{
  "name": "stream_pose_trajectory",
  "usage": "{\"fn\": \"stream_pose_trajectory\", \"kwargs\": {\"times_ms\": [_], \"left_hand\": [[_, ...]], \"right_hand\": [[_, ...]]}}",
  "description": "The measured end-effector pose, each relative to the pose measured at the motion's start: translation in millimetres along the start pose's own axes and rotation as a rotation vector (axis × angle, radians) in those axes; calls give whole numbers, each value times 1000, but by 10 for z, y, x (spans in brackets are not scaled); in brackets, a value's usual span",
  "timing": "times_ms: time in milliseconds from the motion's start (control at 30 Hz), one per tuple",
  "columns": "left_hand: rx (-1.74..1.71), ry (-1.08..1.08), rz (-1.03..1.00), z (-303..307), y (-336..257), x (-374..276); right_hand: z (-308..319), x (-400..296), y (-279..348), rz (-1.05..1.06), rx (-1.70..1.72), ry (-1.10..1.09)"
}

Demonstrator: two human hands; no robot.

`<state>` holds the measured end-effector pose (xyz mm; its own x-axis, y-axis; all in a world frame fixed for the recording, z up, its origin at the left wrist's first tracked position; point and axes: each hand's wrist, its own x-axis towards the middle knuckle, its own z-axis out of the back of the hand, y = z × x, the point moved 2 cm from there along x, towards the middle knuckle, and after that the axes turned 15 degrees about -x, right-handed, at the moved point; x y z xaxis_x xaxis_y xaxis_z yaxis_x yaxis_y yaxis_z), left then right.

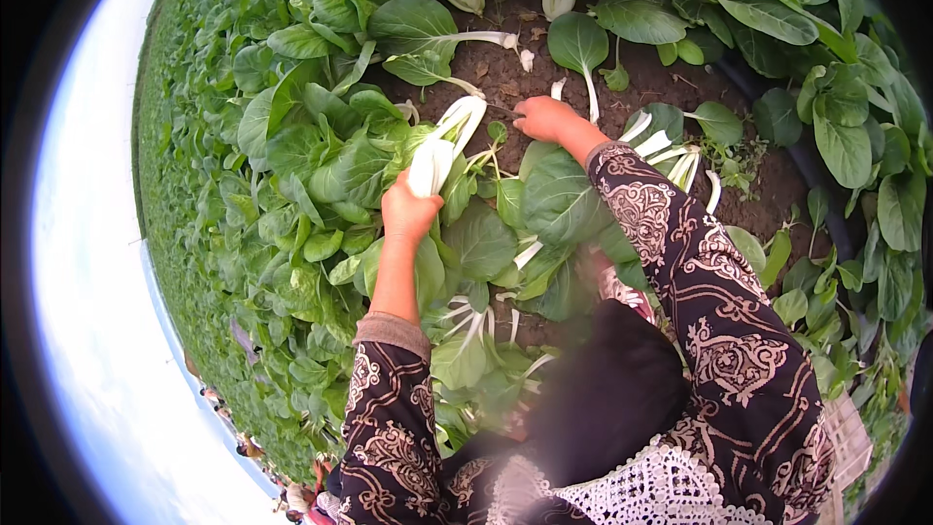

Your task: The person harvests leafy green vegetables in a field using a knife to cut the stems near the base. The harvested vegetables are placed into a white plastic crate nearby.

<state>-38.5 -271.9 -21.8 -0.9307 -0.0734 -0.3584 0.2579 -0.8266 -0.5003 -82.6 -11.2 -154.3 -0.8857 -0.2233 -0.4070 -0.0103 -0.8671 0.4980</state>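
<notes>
My left hand (pixel 410 210) grips a head of bok choy (pixel 437 157) around its pale stalks, with the cut-looking base pointing up and away from me. The leaves spread to the left and below the hand. Over the bare soil, my right hand (pixel 548 119) is closed on a thin knife (pixel 501 111), most of it hidden in the fist. Its narrow dark blade points left toward the base of the head. Just beyond, a loose leaf with a white stalk (pixel 481 36) lies on the ground, and another loose leaf (pixel 579 47) rests above my right hand.
Growing bok choy (pixel 321 138) fills the left side and far edge. Trimmed stalks and leaves (pixel 678 160) litter the brown soil (pixel 496 76). A dark hose or pipe (pixel 809 168) runs along the right. A pale plastic crate (pixel 848 437) stands at lower right. Several people (pixel 299 497) are at lower left.
</notes>
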Motion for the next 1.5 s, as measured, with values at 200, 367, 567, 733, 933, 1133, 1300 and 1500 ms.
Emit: {"fn": "stream_pose_trajectory", "kwargs": {"times_ms": [200, 367, 567, 733, 933, 1133, 1300, 1500], "left_hand": [[-46, -147, -141, 35, -159, -521], [-199, -186, -285, 74, -269, -1054], [-232, 284, 117, -112, -209, -1623], [-903, 217, 189, 350, -39, -1706], [-724, 90, -117, 701, -669, -574], [-426, 254, -161, -39, -349, 490], [-495, 511, 14, -552, -117, 475], [230, 252, -241, -763, -182, 158]], "right_hand": [[-73, -572, -225, -82, 777, -33], [53, -987, 71, -57, 1227, -18], [-33, -1392, 172, -63, 1422, -46], [-248, -1612, -10, -125, 1396, -67], [-245, -1544, -47, -124, 1381, -67], [-316, -1559, 16, -145, 1354, 14], [-277, -1575, -66, -164, 1382, 5], [-259, -1578, -89, -168, 1344, 50]]}}
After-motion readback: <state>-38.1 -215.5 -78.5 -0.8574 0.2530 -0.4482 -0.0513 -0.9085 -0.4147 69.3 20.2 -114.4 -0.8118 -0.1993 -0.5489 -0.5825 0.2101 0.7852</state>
